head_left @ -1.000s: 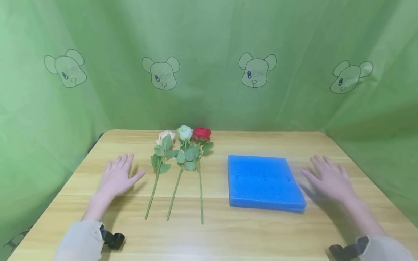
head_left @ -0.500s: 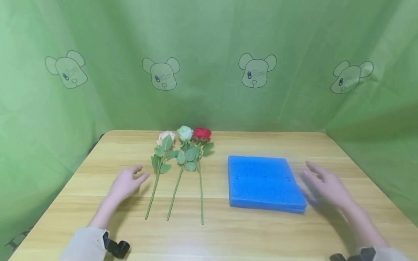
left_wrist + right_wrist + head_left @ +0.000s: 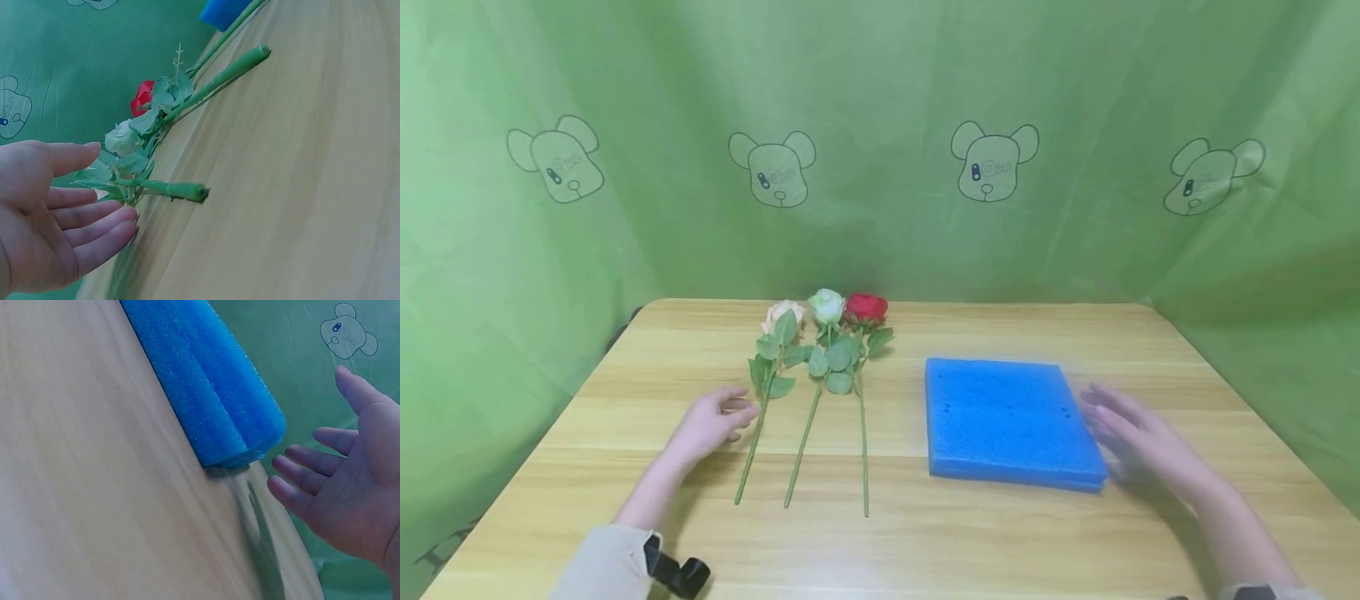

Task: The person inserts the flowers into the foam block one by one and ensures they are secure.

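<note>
Three artificial roses lie side by side on the table, stems toward the person: a pale pink rose (image 3: 784, 317), a pale green-white rose (image 3: 827, 307) and a red rose (image 3: 866, 307). My left hand (image 3: 713, 423) is right beside the pink rose's stem, fingers slightly bent and holding nothing; in the left wrist view its thumb and fingers (image 3: 94, 228) are apart. To the right lies a blue foam block (image 3: 1011, 421), seen edge-on in the right wrist view with a lengthwise seam. Close to its right side is my right hand (image 3: 1138, 433), with spread, relaxed fingers (image 3: 306, 459) and nothing in it.
The wooden table (image 3: 895, 550) ends at a green curtain (image 3: 880, 225) printed with bear-like heads, which also hangs along both sides. A black camera mount (image 3: 681, 575) sits on the left wrist.
Both hands have moved inward from the table's sides, the left toward the pink rose's stem, the right toward the foam block. Their fingers have gone from flat and spread to slightly bent.
</note>
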`<state>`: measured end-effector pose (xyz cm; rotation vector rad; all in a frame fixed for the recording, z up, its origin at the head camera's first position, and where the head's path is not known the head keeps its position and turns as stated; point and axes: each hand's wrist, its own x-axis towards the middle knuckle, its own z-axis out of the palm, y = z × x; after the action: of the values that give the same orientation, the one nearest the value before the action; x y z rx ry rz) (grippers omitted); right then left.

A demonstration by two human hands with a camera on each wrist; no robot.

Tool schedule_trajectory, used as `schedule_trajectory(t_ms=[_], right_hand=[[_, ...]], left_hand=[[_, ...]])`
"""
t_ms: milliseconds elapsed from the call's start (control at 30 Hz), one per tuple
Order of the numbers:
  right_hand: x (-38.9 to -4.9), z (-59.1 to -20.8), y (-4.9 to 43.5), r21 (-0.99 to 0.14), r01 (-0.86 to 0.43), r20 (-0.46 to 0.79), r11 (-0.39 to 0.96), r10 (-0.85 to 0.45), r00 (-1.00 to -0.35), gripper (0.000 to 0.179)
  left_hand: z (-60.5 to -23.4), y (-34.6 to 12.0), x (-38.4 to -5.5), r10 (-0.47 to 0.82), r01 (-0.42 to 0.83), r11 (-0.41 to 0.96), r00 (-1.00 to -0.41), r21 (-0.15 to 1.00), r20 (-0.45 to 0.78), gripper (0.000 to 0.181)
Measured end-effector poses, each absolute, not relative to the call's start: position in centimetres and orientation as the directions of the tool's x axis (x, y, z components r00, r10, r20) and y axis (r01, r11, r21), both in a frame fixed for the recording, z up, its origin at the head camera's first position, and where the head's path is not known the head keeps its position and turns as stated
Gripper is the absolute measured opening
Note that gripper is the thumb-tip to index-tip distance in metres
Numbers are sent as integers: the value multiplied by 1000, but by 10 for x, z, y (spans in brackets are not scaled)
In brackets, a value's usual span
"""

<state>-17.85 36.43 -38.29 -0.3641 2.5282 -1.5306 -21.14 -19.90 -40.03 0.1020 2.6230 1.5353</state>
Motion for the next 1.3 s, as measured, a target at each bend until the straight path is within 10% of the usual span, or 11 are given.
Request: schedule_trajectory(t_ms=[333, 900, 1300], right_hand=[[-175, -392, 364, -953, 6, -110, 302, -328, -938, 58], [-174, -394, 365, -909, -95, -52, 406, -337, -940, 55], [-175, -396, 367, -863, -139, -30, 485, -324, -946, 53]], left_hand=[[-404, -193, -211, 115, -96, 333, -983, 938, -142, 55], [-406, -181, -213, 105, -146, 440, -972, 886, -212, 52], [-404, -189, -212, 193, -217, 257, -943, 942, -270, 39]])
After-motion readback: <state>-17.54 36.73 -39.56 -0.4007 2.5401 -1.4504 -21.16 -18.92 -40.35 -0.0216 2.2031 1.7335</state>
